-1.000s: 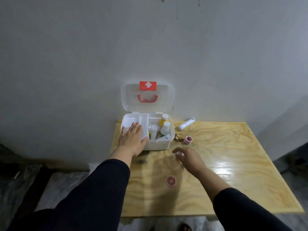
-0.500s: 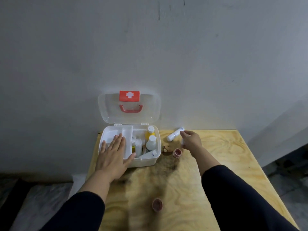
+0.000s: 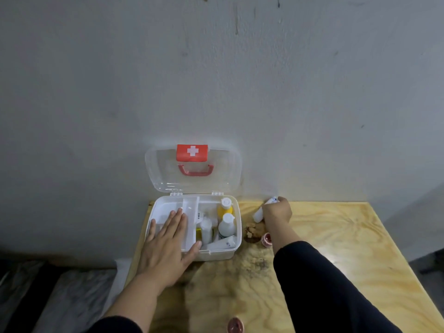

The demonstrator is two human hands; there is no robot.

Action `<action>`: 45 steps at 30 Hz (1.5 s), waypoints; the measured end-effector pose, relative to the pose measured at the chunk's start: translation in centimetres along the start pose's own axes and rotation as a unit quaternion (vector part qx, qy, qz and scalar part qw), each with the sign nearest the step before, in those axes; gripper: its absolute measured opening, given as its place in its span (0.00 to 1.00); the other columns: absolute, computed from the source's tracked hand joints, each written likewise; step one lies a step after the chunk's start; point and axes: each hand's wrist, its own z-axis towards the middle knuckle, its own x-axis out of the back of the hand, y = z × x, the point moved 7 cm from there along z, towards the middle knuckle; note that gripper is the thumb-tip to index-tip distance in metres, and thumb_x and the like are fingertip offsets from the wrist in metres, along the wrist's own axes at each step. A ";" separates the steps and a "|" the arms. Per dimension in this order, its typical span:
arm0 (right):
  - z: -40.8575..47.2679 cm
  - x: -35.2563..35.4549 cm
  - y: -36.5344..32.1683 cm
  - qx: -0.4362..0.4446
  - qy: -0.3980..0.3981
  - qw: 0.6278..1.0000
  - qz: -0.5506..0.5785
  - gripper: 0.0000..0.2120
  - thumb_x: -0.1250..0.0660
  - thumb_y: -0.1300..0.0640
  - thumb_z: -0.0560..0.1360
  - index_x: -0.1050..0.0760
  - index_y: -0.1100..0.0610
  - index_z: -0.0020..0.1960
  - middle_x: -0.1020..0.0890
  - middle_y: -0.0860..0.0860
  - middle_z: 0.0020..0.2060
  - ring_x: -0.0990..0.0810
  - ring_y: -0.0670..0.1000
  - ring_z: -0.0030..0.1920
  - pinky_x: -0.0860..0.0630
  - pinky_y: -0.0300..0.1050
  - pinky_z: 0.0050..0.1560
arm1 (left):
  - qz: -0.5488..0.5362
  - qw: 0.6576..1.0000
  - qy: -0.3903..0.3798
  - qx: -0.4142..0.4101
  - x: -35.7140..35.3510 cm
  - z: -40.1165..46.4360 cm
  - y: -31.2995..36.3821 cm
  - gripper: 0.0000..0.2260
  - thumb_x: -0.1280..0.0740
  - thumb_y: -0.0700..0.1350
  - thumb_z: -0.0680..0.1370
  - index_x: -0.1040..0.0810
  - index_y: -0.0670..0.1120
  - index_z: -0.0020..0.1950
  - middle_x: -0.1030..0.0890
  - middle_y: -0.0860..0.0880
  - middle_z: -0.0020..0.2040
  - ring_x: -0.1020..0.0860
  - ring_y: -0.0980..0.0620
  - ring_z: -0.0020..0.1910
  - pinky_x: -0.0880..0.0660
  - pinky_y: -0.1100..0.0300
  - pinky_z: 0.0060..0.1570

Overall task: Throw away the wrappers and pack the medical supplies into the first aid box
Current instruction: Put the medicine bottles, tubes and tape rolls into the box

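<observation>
Box: first aid box sat open at the table's back-left, lid up against the wall.
Left hand: lay flat, fingers straight, over the box's tray.
Right hand: curled around white tube (just right of box).
Tape rolls: one near the wrist.

Table: pale plywood top with bold swirling grain, a bright glare patch on its right half (overhead light bouncing off the varnish).
Stain: a dark smudgy patch spreads over the wood near the middle.
Wall: grey plaster right behind the table, scuffed, with a few dark marks up top.
Floor: dim mottled grey surface at lower left, details hard to make out.
</observation>
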 end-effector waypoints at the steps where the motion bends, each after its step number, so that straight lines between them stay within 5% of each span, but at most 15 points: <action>1: -0.2 0.1 0.1 -0.018 -0.004 0.999 0.039 0.20 0.41 0.63 0.77 0.33 0.58 0.69 0.27 0.58 0.66 0.27 0.58 0.64 0.28 0.46 0.60 | 0.001 1.000 -0.001 -0.001 0.0 0.0 0.0 0.50 0.78 0.72 0.63 0.56 0.47 0.78 0.59 0.54 0.77 0.64 0.56 0.74 0.74 0.56 0.68; 4: -0.8 0.7 0.2 -0.008 -0.023 0.998 0.062 0.22 0.38 0.68 0.76 0.30 0.56 0.68 0.28 0.57 0.68 0.27 0.58 0.66 0.28 0.45 0.63 | -0.005 1.000 0.006 0.001 0.2 0.0 0.1 0.51 0.80 0.72 0.61 0.58 0.48 0.78 0.62 0.55 0.77 0.66 0.58 0.74 0.73 0.54 0.70; 8: -2.4 2.1 -0.6 0.051 -0.057 0.995 0.062 0.27 0.31 0.70 0.71 0.28 0.54 0.67 0.28 0.58 0.67 0.25 0.60 0.64 0.25 0.57 0.64 | 0.011 1.000 -0.009 0.004 0.5 0.0 0.3 0.53 0.83 0.71 0.57 0.61 0.49 0.78 0.66 0.55 0.74 0.67 0.59 0.73 0.66 0.49 0.75; 11: -4.3 3.6 -1.6 0.076 -0.084 0.991 0.069 0.27 0.30 0.71 0.70 0.27 0.55 0.66 0.28 0.59 0.67 0.25 0.61 0.63 0.23 0.60 0.60 | 0.013 0.999 -0.039 0.008 0.5 -0.1 0.4 0.47 0.74 0.72 0.65 0.61 0.49 0.78 0.63 0.53 0.78 0.64 0.56 0.76 0.66 0.48 0.75; 15: -8.3 5.5 -3.6 0.102 -0.142 0.980 0.094 0.27 0.32 0.73 0.71 0.29 0.58 0.67 0.28 0.62 0.65 0.22 0.61 0.56 0.19 0.52 0.48 | 0.014 0.995 -0.095 0.012 0.9 -0.3 0.7 0.33 0.58 0.65 0.79 0.61 0.48 0.78 0.63 0.51 0.79 0.64 0.54 0.77 0.66 0.45 0.75; 22: -15.7 4.2 -7.1 0.149 -0.236 0.960 0.004 0.28 0.32 0.71 0.72 0.30 0.57 0.69 0.27 0.60 0.64 0.21 0.60 0.56 0.19 0.48 0.45 | -0.013 0.995 -0.100 0.011 1.7 -1.1 0.5 0.34 0.55 0.64 0.79 0.58 0.45 0.79 0.58 0.49 0.80 0.60 0.51 0.78 0.61 0.45 0.76; 27: -19.9 -1.4 -6.9 0.220 -0.291 0.922 -0.128 0.28 0.29 0.67 0.72 0.30 0.55 0.69 0.24 0.56 0.63 0.20 0.53 0.45 0.18 0.42 0.39 | -0.033 0.996 -0.071 0.047 2.3 -2.2 -0.7 0.35 0.51 0.62 0.80 0.58 0.43 0.78 0.59 0.46 0.79 0.60 0.49 0.78 0.60 0.48 0.76; 32: -21.3 -7.4 -6.5 0.322 -0.267 0.866 -0.274 0.26 0.32 0.64 0.72 0.30 0.55 0.68 0.22 0.56 0.63 0.22 0.56 0.60 0.24 0.48 0.60 | -0.035 0.994 -0.067 0.081 2.6 -2.1 -2.8 0.39 0.48 0.63 0.79 0.61 0.41 0.78 0.62 0.45 0.79 0.62 0.48 0.78 0.58 0.49 0.77; 38: -19.8 -10.1 -5.6 0.315 -0.207 0.850 -0.369 0.20 0.35 0.63 0.74 0.29 0.57 0.66 0.22 0.56 0.62 0.23 0.57 0.62 0.26 0.45 0.59 | -0.151 0.983 -0.058 0.082 2.9 -1.7 -4.1 0.47 0.36 0.65 0.73 0.58 0.44 0.78 0.58 0.48 0.80 0.51 0.46 0.78 0.46 0.49 0.76; 42: -20.4 -10.4 -6.5 0.346 -0.199 0.828 -0.394 0.27 0.42 0.66 0.76 0.39 0.54 0.74 0.28 0.57 0.68 0.28 0.57 0.67 0.28 0.47 0.62 | -0.178 0.980 -0.063 0.063 2.6 -1.0 -5.0 0.50 0.32 0.66 0.69 0.58 0.46 0.78 0.55 0.50 0.80 0.49 0.47 0.78 0.40 0.48 0.74; 45: -22.5 -11.4 -6.6 0.387 -0.239 0.787 -0.416 0.34 0.43 0.72 0.72 0.42 0.52 0.74 0.25 0.59 0.63 0.26 0.58 0.62 0.26 0.48 0.57 | -0.181 0.980 -0.068 0.043 2.6 -1.1 -6.0 0.49 0.31 0.65 0.69 0.55 0.47 0.78 0.53 0.52 0.80 0.46 0.48 0.78 0.38 0.49 0.72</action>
